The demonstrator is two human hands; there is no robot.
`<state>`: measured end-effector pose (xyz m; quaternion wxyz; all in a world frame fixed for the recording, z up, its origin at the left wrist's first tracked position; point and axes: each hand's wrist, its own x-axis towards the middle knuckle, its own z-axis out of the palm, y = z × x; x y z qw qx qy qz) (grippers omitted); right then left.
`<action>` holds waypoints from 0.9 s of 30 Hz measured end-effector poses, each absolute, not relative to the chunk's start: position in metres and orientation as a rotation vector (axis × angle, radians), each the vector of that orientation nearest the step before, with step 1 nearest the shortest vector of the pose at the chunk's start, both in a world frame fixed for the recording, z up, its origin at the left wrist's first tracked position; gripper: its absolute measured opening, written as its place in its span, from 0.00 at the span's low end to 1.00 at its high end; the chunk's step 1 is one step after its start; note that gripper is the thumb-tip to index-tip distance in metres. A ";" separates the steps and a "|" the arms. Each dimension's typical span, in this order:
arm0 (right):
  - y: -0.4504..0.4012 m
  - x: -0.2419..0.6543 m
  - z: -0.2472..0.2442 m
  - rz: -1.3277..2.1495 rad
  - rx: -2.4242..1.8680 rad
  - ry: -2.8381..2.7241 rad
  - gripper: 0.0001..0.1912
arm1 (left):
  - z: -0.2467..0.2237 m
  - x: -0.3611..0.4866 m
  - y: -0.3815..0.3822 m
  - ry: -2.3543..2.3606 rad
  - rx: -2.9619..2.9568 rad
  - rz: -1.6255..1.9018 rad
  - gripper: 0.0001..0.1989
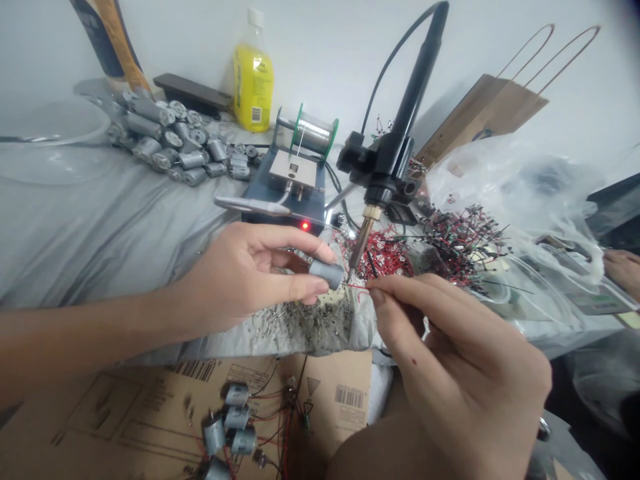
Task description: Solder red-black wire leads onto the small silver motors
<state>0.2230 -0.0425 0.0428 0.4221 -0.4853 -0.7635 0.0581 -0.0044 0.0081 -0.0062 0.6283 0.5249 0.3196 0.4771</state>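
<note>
My left hand is closed on a small silver electric motor, thumb below and fingers above. Between the thumb and forefinger of my right hand is a thin red wire, its end reaching toward the motor's right end. Just above that end is the tip of a soldering iron, clamped in a black holder. Whether the tip touches the motor or the wire I cannot tell. Behind my left hand stands a solder feeder with a spool of solder wire and a lit red light.
Silver motors are heaped at the back left, near a yellow bottle. Red wires and black-wired parts lie behind my right hand. A cardboard box below holds several wired motors. Another person's hand shows at right.
</note>
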 end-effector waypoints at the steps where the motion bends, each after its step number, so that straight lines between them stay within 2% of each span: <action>1: -0.043 0.223 0.043 0.150 -1.217 -1.913 0.06 | -0.006 -0.004 0.008 0.733 1.205 1.097 0.13; 27: -0.042 0.229 0.041 0.124 -1.154 -1.903 0.08 | -0.004 -0.003 0.007 0.731 1.166 1.093 0.12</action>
